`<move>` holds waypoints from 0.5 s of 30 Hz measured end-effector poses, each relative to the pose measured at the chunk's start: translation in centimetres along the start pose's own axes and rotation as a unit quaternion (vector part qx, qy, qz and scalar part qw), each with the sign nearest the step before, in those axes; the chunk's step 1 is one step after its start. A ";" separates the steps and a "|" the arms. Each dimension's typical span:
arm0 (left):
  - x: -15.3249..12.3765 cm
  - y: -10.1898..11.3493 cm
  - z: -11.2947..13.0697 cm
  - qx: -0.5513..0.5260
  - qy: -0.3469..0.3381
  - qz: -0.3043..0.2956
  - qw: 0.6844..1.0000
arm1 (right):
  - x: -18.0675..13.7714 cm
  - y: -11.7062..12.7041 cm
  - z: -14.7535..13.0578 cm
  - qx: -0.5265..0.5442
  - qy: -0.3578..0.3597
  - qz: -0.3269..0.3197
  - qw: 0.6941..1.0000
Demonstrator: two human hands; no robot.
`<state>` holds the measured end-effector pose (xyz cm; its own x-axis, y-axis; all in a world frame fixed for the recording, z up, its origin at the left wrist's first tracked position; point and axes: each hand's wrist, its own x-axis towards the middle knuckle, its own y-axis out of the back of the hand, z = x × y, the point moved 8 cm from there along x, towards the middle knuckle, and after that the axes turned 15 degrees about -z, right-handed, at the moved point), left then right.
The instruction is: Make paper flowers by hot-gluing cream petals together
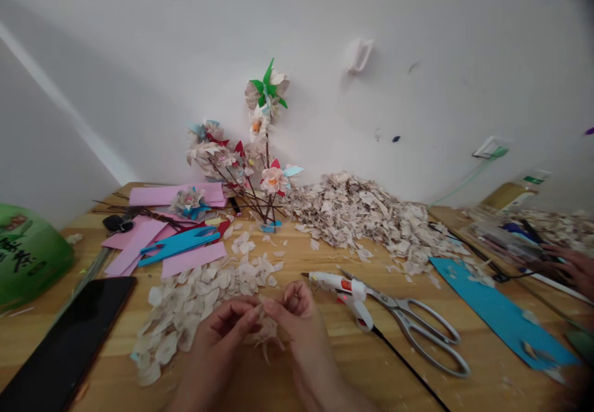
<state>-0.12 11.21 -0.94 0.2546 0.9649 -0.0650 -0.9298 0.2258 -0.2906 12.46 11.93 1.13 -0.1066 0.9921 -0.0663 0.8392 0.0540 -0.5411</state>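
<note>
Head view: the left hand [225, 328] and right hand [299, 322] meet low in the middle, fingertips pinched together on a pale petal cluster [268, 333], its ragged ends hanging between them above the tabletop [385, 369]. Loose petals [204, 291] spread just beyond and left of the left hand. On the right lie a glue gun [358, 293] and scissors [398, 304], close together. Behind, paper flowers [273, 180] stand on twigs, a heap of flakes [357, 208] beside them. Another person's hand [575, 270] shows at the right edge.
</note>
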 end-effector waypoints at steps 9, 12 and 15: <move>-0.1 -0.9 -0.9 -0.084 0.062 -0.018 0.994 | -0.1 0.4 0.2 -0.023 -0.015 0.006 1.000; 0.0 -0.4 -1.0 -0.094 0.056 -0.005 0.994 | 0.0 0.3 0.5 -0.055 -0.037 -0.016 0.998; -0.1 0.0 -1.0 -0.104 0.056 0.011 0.993 | -0.3 0.5 -0.1 -0.101 -0.046 -0.053 0.992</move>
<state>0.16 10.99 -1.92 0.2737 0.9455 -0.1765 -0.8633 0.1605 -0.4786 12.93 11.70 0.97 -0.2405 0.9656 -0.0990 0.9094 0.1885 -0.3707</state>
